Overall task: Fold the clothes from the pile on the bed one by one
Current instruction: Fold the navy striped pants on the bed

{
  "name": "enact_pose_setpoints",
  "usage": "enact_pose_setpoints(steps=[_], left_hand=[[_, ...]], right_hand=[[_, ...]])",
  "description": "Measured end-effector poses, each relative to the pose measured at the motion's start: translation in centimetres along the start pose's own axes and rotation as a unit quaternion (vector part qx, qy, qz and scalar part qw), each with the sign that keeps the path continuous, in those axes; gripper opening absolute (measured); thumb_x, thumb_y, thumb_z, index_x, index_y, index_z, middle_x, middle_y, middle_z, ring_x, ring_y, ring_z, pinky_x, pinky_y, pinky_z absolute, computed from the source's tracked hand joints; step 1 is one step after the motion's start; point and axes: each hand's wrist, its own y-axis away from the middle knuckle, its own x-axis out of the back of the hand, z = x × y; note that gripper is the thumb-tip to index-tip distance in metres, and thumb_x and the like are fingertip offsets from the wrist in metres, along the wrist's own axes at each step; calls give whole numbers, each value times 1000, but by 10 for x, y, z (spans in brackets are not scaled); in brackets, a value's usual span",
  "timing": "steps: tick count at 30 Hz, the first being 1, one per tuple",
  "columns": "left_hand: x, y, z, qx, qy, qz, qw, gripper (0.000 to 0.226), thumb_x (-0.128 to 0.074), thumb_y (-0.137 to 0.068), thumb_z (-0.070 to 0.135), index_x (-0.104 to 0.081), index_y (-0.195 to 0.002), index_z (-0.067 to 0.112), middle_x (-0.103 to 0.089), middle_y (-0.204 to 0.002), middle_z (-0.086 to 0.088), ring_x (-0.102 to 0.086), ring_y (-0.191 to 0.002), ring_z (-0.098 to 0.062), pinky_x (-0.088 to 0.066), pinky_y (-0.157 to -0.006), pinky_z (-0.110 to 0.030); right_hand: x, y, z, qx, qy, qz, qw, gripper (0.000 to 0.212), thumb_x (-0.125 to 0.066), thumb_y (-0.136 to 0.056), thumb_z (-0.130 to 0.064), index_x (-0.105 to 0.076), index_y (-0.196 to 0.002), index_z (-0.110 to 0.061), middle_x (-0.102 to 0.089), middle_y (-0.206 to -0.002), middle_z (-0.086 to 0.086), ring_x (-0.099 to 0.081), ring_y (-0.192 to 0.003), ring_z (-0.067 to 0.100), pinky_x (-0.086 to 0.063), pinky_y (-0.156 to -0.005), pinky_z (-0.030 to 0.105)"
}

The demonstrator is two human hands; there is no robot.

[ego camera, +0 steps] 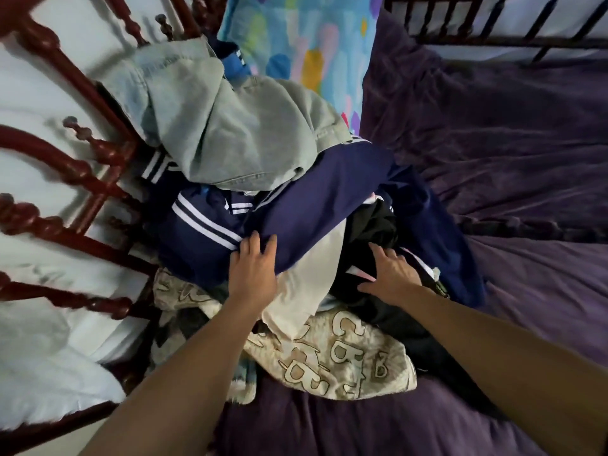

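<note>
head view — pile of clothes (263,179) heaped on the bed (510,153), against the red wooden headboard (65,169). left hand (251,271) rests on the navy striped garment (316,195), fingers (252,245) spread, nearly straight, gripping nothing. right hand (391,274) lies on the black garment (371,228), fingers wide too. cream garment (306,284) shows between the hands; grey garment (250,133) sits on top, further back.

judgement: one piece is being chosen. best to pick whichever lies freest, pinch it at a hem or waistband and lift it clear — then spread it on the bare purple cover to the right.
</note>
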Motion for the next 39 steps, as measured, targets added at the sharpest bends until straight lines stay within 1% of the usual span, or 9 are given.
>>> enact_pose_setpoints(steps=[4,10,16,19,23,31,34,36,39], left_hand=[[-3,-19,-7,3,5,32,999,30,-54,-88,25,-56,-117,18,-53,-123,-5,-45,-118,-27,-32,-98,-40],[45,-9,-8,-44,164,55,984,6,-56,-89,15,-51,-85,13,-66,-89,-14,-60,-90,-36,-39,-77,-40],[123,38,7,-145,258,19,955,35,-61,-89,24,-35,-66,19,-40,-59,3,-49,-67,-29,-35,-60,-37],[144,84,21,-173,291,-12,941,40,-60,-90,26,-33,-61,25,-38,-58,5,-40,-60,-20,-36,-59,-37],[165,139,17,-173,315,-5,933,32,-65,-86,35,-48,-72,13,-47,-62,1,-45,-59,-19,-38,-59,-38],[176,173,26,-51,139,84,985,29,-71,-71,31,-61,-94,16,-65,-94,-4,-63,-92,-27,-48,-72,-34],[208,158,43,-41,303,140,942,22,-79,-69,23,-66,-82,11,-65,-85,-5,-63,-85,-22,-43,-68,-31],[242,152,61,-69,424,160,889,15,-78,-74,15,-64,-75,11,-64,-71,-2,-60,-68,-2,-41,-61,-24],[299,144,93,-138,518,199,821,19,-70,-81,10,-56,-68,13,-54,-60,5,-48,-55,7,-39,-61,-21]], right_hand=[[-23,2,0,-28,-12,0,1000,34,-62,-88,-31,-51,-116,-14,-64,-114,13,-59,-108,33,-47,-80,36],[-25,46,25,-44,-50,-54,996,60,-64,-87,-34,-41,-141,-26,-59,-129,6,-56,-117,27,-47,-91,33],[37,78,-5,61,-29,117,991,84,-65,-83,-40,-17,-151,-29,-44,-137,5,-50,-121,27,-47,-86,36],[59,93,-30,145,-39,188,971,85,-69,-81,-38,-20,-151,-32,-34,-145,0,-41,-127,26,-49,-90,40],[64,118,-44,192,-79,198,958,29,-60,-87,-25,-64,-116,-24,-58,-127,0,-49,-121,26,-47,-84,35],[131,229,-14,259,-290,275,880,16,-46,-81,-11,-57,-70,-13,-59,-69,-1,-54,-70,22,-42,-67,38],[180,267,9,237,-413,321,819,24,-44,-88,-6,-54,-66,-6,-52,-63,1,-46,-63,16,-37,-58,33],[208,283,34,210,-478,331,786,24,-45,-94,-7,-60,-79,5,-57,-69,5,-51,-65,14,-39,-58,30],[226,289,74,152,-461,365,795,27,-51,-96,-15,-65,-78,-1,-60,-68,1,-54,-65,11,-41,-59,28]])
